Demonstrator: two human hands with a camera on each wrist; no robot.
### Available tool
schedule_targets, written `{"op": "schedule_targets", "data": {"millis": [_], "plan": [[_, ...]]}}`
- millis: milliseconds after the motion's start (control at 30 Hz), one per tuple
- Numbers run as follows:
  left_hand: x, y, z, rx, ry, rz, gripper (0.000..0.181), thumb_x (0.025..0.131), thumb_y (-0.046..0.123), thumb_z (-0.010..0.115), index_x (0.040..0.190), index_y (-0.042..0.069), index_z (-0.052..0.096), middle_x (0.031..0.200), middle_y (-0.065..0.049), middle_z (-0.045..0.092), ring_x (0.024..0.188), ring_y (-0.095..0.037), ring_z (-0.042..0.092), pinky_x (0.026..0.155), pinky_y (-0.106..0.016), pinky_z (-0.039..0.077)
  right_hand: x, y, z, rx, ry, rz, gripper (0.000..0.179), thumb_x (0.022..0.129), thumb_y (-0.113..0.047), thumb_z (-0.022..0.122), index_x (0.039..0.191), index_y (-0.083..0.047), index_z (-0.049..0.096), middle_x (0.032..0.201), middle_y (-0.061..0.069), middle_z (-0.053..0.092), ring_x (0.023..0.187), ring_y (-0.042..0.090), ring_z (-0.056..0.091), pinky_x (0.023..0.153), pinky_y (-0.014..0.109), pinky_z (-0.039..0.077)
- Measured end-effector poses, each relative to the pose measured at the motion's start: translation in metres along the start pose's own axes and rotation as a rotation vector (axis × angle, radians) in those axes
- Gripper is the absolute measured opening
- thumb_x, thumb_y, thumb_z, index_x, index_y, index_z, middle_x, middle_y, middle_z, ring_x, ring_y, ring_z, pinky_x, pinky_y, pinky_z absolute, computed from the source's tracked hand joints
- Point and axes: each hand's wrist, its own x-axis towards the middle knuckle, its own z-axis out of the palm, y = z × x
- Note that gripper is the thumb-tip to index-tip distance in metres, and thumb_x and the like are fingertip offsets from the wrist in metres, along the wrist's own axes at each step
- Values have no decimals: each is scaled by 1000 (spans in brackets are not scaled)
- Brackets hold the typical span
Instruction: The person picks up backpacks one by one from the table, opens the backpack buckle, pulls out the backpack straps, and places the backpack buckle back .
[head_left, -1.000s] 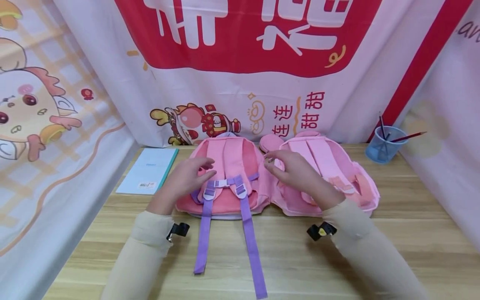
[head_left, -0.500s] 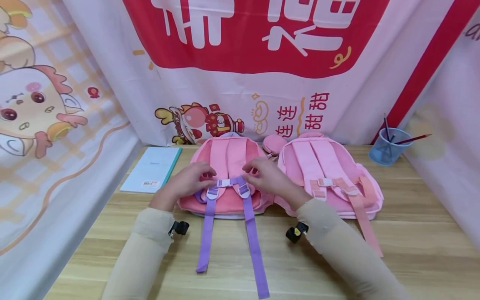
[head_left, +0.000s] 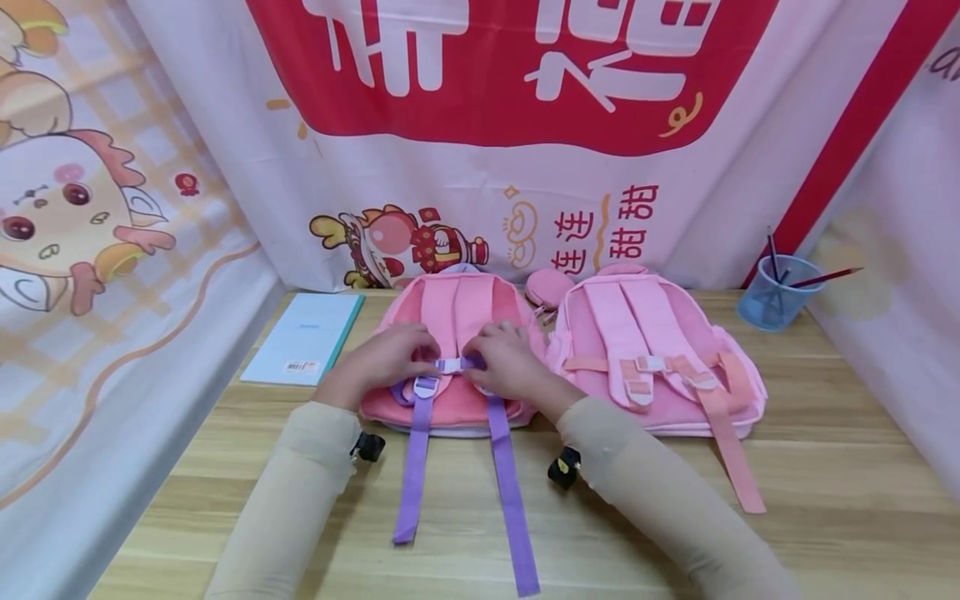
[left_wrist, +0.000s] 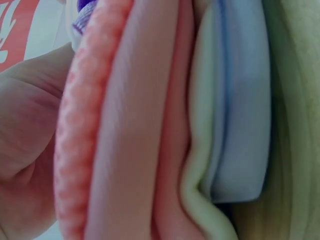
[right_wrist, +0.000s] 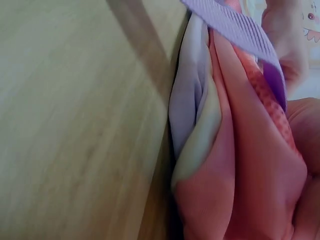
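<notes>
A pink backpack (head_left: 455, 308) lies with its shoulder straps facing up. Across those straps runs a short purple strap joined by a white buckle (head_left: 452, 365). My left hand (head_left: 390, 358) pinches the buckle's left end between thumb and fingers. On the other side, my right hand (head_left: 510, 360) pinches the purple strap (head_left: 471, 363) at the buckle's right end. Two long purple webbing straps (head_left: 510, 500) trail toward me over the table. The backpack's padded edge (left_wrist: 135, 125) fills the left wrist view, hiding my left fingertips. In the right wrist view, its side (right_wrist: 260, 165) stands beside my right hand.
A second pink backpack (head_left: 600, 392) lies against the first on the right, with a round pink pouch (head_left: 550, 289) behind. A light blue notebook (head_left: 303, 337) lies to the left. At the back right stands a blue mesh pen cup (head_left: 776, 300) with pencils.
My right hand has moved left from over the second backpack to the purple strap. My left hand has shifted slightly right onto the buckle. Both hands now pinch.
</notes>
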Motion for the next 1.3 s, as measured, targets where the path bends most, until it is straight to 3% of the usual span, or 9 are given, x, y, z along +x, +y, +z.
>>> {"op": "schedule_targets", "data": {"millis": [267,400,833,1067,1300], "plan": [[7,5,1,24,-50,56,16,100,28,80,111,17,79,104,1,69,96,-18,61,94,-40,55,6,-9,8,-59,-11,39,31,99,-38,79,124,-20,78,118,4,67,106,25,48,98,47,36],[6,5,1,20,-57,55,17,100,31,80,111,18,78,102,2,68,94,-17,60,91,-37,53,7,-12,12,-52,-5,36,28,100,-38,78,123,-20,78,120,4,67,106,25,48,97,46,36],[-3,13,-13,4,-9,66,26,99,35,81,120,21,78,111,3,66,105,-19,57,96,-39,52,7,-11,4,48,69,-41,22,102,-31,76,117,-15,74,118,3,69,118,28,57,103,49,42],[0,14,-15,2,-30,89,26,99,29,82,122,18,79,113,1,67,106,-20,58,100,-41,53,7,-9,5,34,98,-94,22,102,-29,76,116,-12,73,117,5,70,119,29,58,104,50,43],[1,15,-18,-17,-44,107,21,100,24,81,118,15,81,108,0,68,99,-19,60,94,-37,54,8,-8,3,37,113,-115,16,102,-24,74,111,-10,72,110,5,68,111,28,60,98,47,43]]}}
